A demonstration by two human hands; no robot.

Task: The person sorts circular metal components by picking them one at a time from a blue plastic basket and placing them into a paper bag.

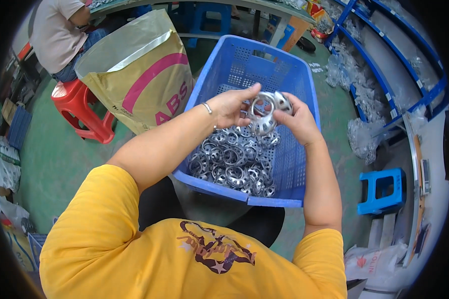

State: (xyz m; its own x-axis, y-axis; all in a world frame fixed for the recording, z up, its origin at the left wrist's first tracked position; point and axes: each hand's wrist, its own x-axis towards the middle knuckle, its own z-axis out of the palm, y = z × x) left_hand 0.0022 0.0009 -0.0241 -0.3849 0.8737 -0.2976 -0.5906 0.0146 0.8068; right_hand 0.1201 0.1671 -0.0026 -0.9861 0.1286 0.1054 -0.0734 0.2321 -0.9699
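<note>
Silvery metal rings [263, 125], over blue basket [290, 172]: right hand [302, 122] pinching; left hand [228, 107] half-curled, contact unclear; loose pinch could drop them.

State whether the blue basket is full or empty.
Partly filled: silvery metal parts are heaped toward the near end of the blue basket, while bare perforated plastic shows at its far end.

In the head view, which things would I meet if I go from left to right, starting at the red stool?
Red stool → tan sack → left hand → held metal parts → right hand → right-side blue stool.
</note>
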